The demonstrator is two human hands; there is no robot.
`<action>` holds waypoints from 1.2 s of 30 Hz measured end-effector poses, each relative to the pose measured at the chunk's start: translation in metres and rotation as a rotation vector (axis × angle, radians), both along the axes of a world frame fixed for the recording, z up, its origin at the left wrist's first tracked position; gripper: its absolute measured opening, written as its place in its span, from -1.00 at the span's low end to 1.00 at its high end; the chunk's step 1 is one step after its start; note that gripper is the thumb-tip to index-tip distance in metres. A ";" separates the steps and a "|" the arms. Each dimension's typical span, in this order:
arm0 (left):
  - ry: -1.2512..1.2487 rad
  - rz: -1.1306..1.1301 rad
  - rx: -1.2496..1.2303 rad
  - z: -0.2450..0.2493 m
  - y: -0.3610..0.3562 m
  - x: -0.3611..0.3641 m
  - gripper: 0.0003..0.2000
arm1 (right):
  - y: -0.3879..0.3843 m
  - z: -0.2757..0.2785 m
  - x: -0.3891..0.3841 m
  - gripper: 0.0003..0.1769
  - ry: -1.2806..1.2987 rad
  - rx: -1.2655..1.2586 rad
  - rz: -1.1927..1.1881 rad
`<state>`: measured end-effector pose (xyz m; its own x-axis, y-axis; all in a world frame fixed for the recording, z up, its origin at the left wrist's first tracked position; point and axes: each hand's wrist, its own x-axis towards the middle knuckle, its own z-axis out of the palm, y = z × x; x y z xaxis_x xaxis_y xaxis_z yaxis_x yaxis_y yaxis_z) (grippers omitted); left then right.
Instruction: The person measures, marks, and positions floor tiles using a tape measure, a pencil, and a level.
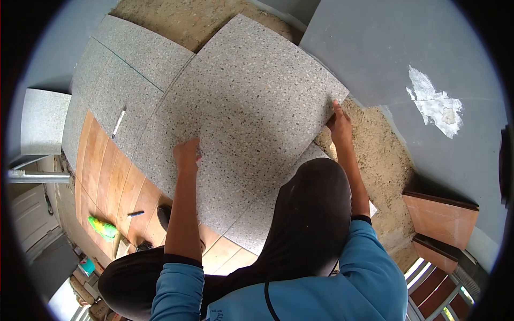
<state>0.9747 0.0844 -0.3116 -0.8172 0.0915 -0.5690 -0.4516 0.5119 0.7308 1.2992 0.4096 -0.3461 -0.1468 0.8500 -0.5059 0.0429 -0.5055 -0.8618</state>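
Observation:
A large square speckled grey tile (257, 80) lies tilted over the floor, overlapping other speckled tiles (128, 75). At its right corner, my right hand (339, 125) grips the edge, thumb on top and the other fingers hidden beneath. My left hand (187, 153) is closed at the near left side of the tile, its fingers curled; the part of the edge it holds is hard to make out. Bare sandy mortar (369, 134) shows right of the tile, and more sand (171, 21) beyond its far edge.
Wood-look planks (107, 160) lie at left, with a green and yellow packet (103, 229) and a blue pen (136, 214). A white marker (119, 123) rests on the grey tiles. Grey wall (375, 53) borders the right; brown tiles (441, 219) lean there. My knees are close to the tile.

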 end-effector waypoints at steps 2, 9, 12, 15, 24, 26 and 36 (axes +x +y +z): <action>-0.029 0.021 0.030 -0.001 -0.002 -0.001 -0.73 | 0.010 -0.016 -0.013 -0.51 0.470 -0.061 -0.057; -0.159 0.124 0.130 -0.011 -0.015 -0.006 -0.73 | 0.027 -0.042 -0.024 -0.52 0.486 -0.166 -0.135; -0.179 0.168 0.158 -0.010 -0.014 -0.004 -0.77 | 0.027 -0.041 -0.030 -0.47 0.413 -0.174 -0.258; -0.227 0.209 0.217 -0.022 -0.020 -0.009 -0.82 | 0.025 -0.032 -0.033 -0.42 0.321 -0.192 -0.300; -0.279 0.260 0.288 -0.005 -0.014 -0.002 -0.88 | 0.028 -0.031 -0.035 -0.38 0.325 -0.196 -0.287; -0.295 0.269 0.293 -0.009 -0.015 -0.004 -0.88 | 0.027 -0.030 -0.037 -0.45 0.329 -0.188 -0.298; -0.315 0.310 0.303 -0.015 -0.016 -0.008 -0.87 | 0.027 -0.029 -0.037 -0.37 0.370 -0.165 -0.268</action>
<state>0.9665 0.0686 -0.3269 -0.6256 0.0712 -0.7769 -0.7696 0.1065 0.6296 1.2619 0.4369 -0.3751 -0.1294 0.7955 -0.5920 -0.4012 -0.5880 -0.7024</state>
